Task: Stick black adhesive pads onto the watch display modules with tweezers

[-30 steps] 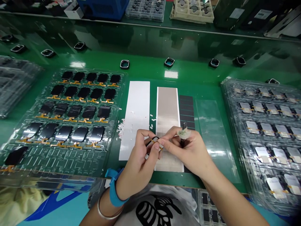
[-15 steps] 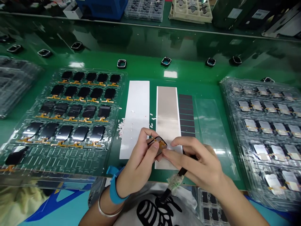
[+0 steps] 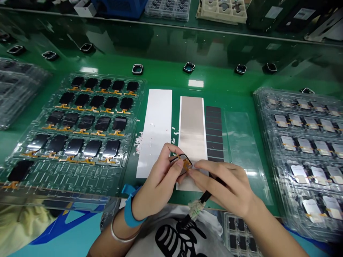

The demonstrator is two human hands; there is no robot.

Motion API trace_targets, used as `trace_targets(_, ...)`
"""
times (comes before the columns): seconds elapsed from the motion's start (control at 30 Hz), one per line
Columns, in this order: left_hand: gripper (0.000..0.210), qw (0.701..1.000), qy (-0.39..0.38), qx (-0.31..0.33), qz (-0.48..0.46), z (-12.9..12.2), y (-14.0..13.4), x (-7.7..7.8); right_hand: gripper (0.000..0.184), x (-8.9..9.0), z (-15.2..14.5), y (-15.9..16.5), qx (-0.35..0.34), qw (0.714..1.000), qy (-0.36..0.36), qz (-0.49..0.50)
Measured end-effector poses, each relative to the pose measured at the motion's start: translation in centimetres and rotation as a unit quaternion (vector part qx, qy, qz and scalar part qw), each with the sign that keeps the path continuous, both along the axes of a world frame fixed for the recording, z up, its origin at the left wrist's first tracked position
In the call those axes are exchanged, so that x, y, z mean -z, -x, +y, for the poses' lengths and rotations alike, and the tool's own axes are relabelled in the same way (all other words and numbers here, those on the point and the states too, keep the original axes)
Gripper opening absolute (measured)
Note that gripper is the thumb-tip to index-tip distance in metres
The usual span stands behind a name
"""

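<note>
My left hand pinches a small watch screen between thumb and fingers. Its underside, with an orange flex cable, faces up and is tilted. My right hand has its index finger and thumb at the screen's right edge; whether they grip a tiny piece there cannot be seen. A black stick-like tool, wrapped in clear tape, runs beneath the right hand's fingers and is held in it. Below both hands lie a white paper strip and a beige adhesive sheet.
A clear tray on the left carries rows of black watch screens. Black rectangular stickers and a clear film lie right of centre. Stacked trays stand at far right. Watch frames line the back; white scraps are scattered.
The view has shifted slightly. Both hands stay at the watch screen, with the right fingertips still close to its edge. Little else differs.
</note>
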State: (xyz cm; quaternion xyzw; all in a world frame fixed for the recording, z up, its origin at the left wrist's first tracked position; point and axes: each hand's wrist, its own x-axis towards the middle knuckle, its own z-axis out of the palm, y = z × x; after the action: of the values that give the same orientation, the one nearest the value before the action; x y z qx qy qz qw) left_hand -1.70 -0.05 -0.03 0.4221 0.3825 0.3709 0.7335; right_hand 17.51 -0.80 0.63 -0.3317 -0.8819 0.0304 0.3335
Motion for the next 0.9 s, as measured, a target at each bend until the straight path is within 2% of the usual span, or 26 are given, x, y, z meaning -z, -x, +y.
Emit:
trace_targets(0.33,0.007,0.999,-0.027,0.001,0.032,-0.1,0.1,0.5,0.020,0.1,0.0,0.2,0.007,0.999,-0.002,0.041)
trace_targets(0.4,0.006,0.998,-0.045,0.004,0.040,-0.1,0.2,0.4,0.018,-0.1,-0.2,0.0,0.040,0.992,0.067,0.098)
trace_targets(0.47,0.005,0.993,-0.084,0.018,0.077,-0.2,0.3,0.2,0.011,-0.1,-0.7,-0.5,0.086,0.964,0.161,0.191)
trace_targets(0.53,0.002,0.976,-0.149,0.045,0.152,-0.5,0.5,-0.2,0.027,0.0,-1.5,-1.0,0.129,0.928,0.205,0.283)
trace_targets(0.6,0.004,0.939,-0.241,0.080,0.233,-1.1,0.7,-0.9,0.035,0.5,-2.7,-1.3,0.171,0.901,0.201,0.345)
trace_targets(0.67,0.009,0.883,-0.343,0.123,0.297,-1.9,0.8,-1.5,0.030,1.0,-3.9,-1.1,0.207,0.878,0.222,0.370)
trace_targets(0.73,0.009,0.813,-0.432,0.167,0.351,-2.8,0.9,-1.9,0.018,1.6,-4.8,-0.5,0.240,0.857,0.261,0.375)
trace_targets(0.83,0.010,0.725,-0.506,0.217,0.413,-3.7,0.9,-1.7,0.007,2.1,-5.3,0.6,0.281,0.827,0.289,0.391)
trace_targets(0.9,0.011,0.696,-0.524,0.238,0.430,-4.0,0.8,-1.3,0.009,2.3,-5.2,1.1,0.300,0.815,0.293,0.401)
